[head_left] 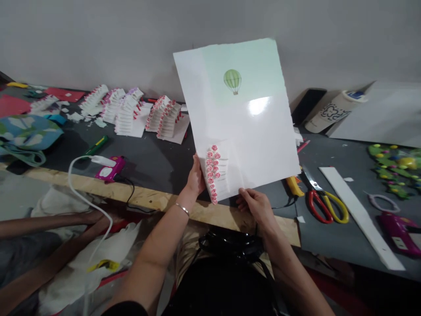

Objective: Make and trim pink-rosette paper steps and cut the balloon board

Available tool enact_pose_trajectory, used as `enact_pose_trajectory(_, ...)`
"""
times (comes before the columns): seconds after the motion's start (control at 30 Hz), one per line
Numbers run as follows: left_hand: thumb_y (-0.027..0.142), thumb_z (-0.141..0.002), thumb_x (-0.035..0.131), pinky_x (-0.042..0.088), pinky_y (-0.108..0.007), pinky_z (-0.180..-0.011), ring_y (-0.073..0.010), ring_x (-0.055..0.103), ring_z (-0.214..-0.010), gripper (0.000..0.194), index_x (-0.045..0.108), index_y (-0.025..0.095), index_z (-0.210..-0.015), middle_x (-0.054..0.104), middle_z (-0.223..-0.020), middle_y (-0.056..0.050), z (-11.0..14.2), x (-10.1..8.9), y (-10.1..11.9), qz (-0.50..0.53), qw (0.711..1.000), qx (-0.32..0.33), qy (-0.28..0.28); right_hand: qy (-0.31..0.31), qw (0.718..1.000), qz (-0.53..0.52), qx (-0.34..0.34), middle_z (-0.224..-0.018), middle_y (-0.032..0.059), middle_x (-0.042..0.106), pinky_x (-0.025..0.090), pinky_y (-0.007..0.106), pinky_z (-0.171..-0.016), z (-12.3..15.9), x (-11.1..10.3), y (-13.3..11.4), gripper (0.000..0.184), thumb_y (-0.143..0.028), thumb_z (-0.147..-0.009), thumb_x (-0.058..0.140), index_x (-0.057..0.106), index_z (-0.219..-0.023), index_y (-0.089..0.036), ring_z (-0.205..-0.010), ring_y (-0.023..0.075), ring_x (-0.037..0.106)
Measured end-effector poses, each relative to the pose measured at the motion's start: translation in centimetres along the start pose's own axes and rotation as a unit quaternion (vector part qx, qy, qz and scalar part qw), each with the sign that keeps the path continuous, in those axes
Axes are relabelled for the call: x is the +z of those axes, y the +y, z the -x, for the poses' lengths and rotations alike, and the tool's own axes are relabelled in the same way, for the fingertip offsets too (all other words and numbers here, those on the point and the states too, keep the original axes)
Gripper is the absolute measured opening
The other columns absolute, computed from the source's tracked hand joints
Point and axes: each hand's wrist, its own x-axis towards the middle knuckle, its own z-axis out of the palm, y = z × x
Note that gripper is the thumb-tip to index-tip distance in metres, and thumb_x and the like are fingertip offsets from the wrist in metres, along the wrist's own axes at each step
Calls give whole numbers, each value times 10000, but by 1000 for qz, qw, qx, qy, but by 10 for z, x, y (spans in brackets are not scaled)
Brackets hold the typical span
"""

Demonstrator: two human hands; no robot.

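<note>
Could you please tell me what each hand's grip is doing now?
Left hand: holding the glossy white card by its edge.
Right hand: holding the same card.

The white card at 12 o'clock has a glossy, light-catching surface. Toward 6 o'clock, the plywood table edge looks rough and unfinished beside a matt grey mat. At 3 o'clock, the scissors have metal blades and smooth plastic handles; at 9 o'clock lies a glossy magenta plastic glue gun.

A grey workbench holds scissors, a glue gun and paper cutouts.
</note>
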Motion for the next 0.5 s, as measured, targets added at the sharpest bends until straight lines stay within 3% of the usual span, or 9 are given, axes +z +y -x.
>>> enact_pose_trajectory(0.5, 610, -921, 446, 317, -510, -1162, -343, 493, -1337, 683, 481, 159, -1432, 673, -1288, -132, 0, 1, -1, 18, 1000, -21, -15, 9, 1000, -9, 9, -534, 33, 651, 463, 244, -392, -4, -3, 2, 590, -764, -602, 699, 647, -648, -179, -410, 131, 561)
